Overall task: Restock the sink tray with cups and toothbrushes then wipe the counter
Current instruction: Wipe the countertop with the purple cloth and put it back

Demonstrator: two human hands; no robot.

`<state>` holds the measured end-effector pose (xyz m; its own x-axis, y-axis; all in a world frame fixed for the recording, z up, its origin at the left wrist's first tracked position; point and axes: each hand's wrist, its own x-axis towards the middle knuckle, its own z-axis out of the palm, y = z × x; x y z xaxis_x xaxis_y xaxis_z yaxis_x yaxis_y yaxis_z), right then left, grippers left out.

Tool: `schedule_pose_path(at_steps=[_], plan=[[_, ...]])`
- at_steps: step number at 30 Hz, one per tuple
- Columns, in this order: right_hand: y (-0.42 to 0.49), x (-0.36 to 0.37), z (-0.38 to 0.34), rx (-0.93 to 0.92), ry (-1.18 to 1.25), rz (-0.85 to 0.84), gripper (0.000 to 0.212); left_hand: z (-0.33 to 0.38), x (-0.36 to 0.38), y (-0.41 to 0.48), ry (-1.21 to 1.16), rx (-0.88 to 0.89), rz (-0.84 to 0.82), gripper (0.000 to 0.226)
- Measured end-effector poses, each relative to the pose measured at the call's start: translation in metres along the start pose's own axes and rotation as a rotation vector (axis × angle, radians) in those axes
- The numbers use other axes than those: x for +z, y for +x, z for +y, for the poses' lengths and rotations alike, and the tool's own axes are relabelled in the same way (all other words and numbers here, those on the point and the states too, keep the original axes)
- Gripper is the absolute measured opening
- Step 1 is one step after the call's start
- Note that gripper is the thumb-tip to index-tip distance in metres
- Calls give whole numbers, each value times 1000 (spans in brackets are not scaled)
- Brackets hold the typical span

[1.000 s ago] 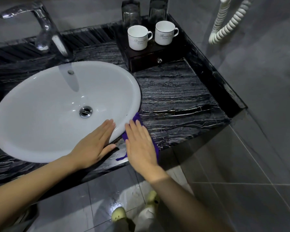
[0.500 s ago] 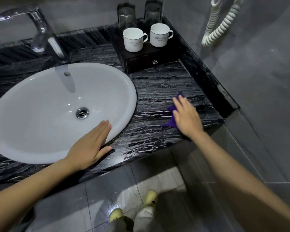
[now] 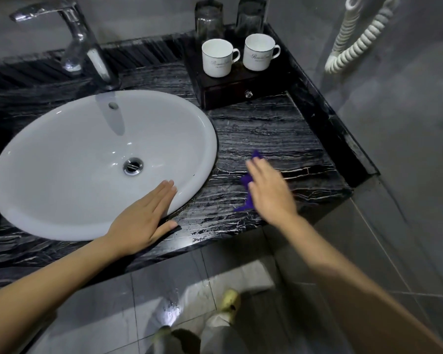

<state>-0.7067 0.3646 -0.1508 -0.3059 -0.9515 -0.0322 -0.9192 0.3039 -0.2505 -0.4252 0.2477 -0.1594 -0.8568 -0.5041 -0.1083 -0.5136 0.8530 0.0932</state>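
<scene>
Dark marble counter (image 3: 266,129): two mugs (image 3: 217,57) behind right hand (image 3: 269,190) pressing cloth (image 3: 248,181).

Dim overall, glare on the white sink (image 3: 62,200), motion-blurred right hand (image 3: 269,190), wide-angle edge bending.

Black veined marble counter (image 3: 266,129) with a white oval sink (image 3: 62,200) set into its left part.
A dark wooden tray box (image 3: 230,92) sits at the far right corner; a purple cloth (image 3: 247,181) lies flat right of the sink, near the front edge.

Bathroom: washbasin (image 3: 62,175), tap (image 3: 74,42), marble counter (image 3: 279,131).
</scene>
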Motion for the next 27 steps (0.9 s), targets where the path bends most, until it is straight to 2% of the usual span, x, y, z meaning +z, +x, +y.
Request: schedule_pose_path(at_steps=[2, 4, 6, 9, 14, 18, 22, 24, 27], plan=[[-10, 10, -37, -72, 22, -25, 53, 1, -2, -1, -6, 3, -13, 76], [-22, 25, -70, -64, 33, -31, 53, 1, -3, -2, -24, 16, -30, 77], [-37, 38, -108, 9, 12, -33, 55, -1, -3, -2, -55, 28, -30, 79], [-57, 57, -168, 108, 76, -92, 59, -5, 2, -4, -113, 46, 54, 87], [-68, 58, -209, 233, 216, -13, 64, -20, -3, -29, -298, -34, 18, 98], [-73, 53, -227, 181, 363, -139, 75, -36, -6, -76, -306, -97, 90, 90], [-71, 37, -218, 90, 487, -192, 72, -17, -11, -112, -332, -62, 228, 61], [-70, 27, -197, -15, 446, -211, 71, -1, -9, -120, -380, -85, 299, 50], [-59, 17, -163, -212, 222, -232, 69, 22, -3, -120, -350, -142, 311, 57]])
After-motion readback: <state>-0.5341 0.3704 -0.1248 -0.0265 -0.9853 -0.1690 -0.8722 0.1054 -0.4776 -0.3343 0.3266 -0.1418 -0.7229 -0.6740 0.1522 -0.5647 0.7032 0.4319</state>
